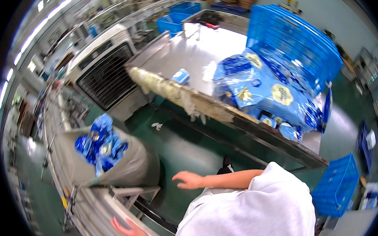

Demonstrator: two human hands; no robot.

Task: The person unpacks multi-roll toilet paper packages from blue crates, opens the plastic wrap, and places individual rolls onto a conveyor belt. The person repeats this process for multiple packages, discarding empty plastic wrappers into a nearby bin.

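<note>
My left hand (127, 229) is over the conveyor rail (100, 208) at the lower left, fingers apart and holding nothing. In front of my body, above the green floor, my right hand (188, 180) is open and empty, its fingers stretched out. Nearest to both hands stands a large pale bin bag (135, 159), with crumpled blue plastic film (101, 145) heaped in its mouth. Beyond my right arm, a steel table (162, 55) carries a pile of light-blue printed plastic packs (260, 88). A small blue-and-white pack (181, 76) lies apart near the table's padded edge.
A blue crate (294, 44) stands tilted at the table's right end; another blue crate (336, 187) is below at the right. An air cooler (105, 75) stands left of the table. White scraps (157, 126) lie on the floor. More blue tubs (170, 24) are behind.
</note>
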